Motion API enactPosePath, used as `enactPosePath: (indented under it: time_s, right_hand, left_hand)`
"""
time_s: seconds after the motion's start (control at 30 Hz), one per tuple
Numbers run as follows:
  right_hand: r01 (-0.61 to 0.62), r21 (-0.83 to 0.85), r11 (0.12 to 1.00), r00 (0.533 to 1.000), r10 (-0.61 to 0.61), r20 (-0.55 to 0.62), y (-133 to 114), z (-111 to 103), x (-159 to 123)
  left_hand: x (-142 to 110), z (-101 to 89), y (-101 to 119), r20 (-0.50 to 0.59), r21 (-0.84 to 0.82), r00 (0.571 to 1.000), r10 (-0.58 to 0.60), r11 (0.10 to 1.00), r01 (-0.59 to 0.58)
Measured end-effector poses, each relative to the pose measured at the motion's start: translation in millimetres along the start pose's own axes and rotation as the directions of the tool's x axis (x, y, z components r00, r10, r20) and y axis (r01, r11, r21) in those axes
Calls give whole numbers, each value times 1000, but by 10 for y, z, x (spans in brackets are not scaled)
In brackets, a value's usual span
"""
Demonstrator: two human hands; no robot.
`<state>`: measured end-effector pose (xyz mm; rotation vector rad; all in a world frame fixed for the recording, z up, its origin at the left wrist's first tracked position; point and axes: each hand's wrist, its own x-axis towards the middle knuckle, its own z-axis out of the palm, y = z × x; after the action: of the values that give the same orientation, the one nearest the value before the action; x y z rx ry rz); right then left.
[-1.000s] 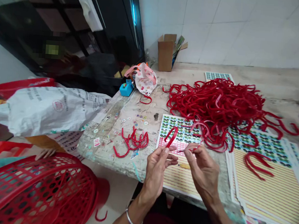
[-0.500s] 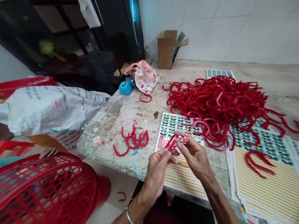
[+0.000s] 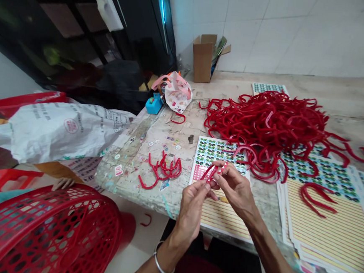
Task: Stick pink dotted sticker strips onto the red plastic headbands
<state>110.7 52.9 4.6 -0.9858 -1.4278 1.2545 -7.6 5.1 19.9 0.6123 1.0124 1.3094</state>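
My left hand (image 3: 191, 206) is closed, pinching the lower end of a red curved band (image 3: 208, 172) in front of me. My right hand (image 3: 237, 190) meets it from the right, its fingers closed on the same band and on a small pink strip with white dots (image 3: 222, 168). Fingers cover part of the strip, so how far it lies along the band is hidden. Beneath the hands is a printed sticker sheet (image 3: 225, 222) with blue-green pictures, pink rows and yellow lines. Left of them, several red bands (image 3: 167, 169) lie loosely together.
A big heap of red bands (image 3: 265, 118) covers the back right of the table, above stacked sticker sheets (image 3: 332, 224). A cardboard box (image 3: 203, 62), a patterned bag (image 3: 177, 94) and a blue box (image 3: 154, 105) stand behind. Another person's hand (image 3: 62, 183) rests on a red basket (image 3: 79, 195).
The view has shifted very slightly, and the red basket's rim has moved a little. Both my hands stay on the band and strip, with only small finger movement.
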Motion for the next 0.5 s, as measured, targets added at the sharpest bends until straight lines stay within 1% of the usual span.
enactPosePath:
  time_s: [0.5]
  right_hand:
    - [22, -24, 999, 999, -23, -40, 27, 5, -14]
  left_hand:
    - [-6, 28, -1, 8, -23, 1000, -10, 1000, 10]
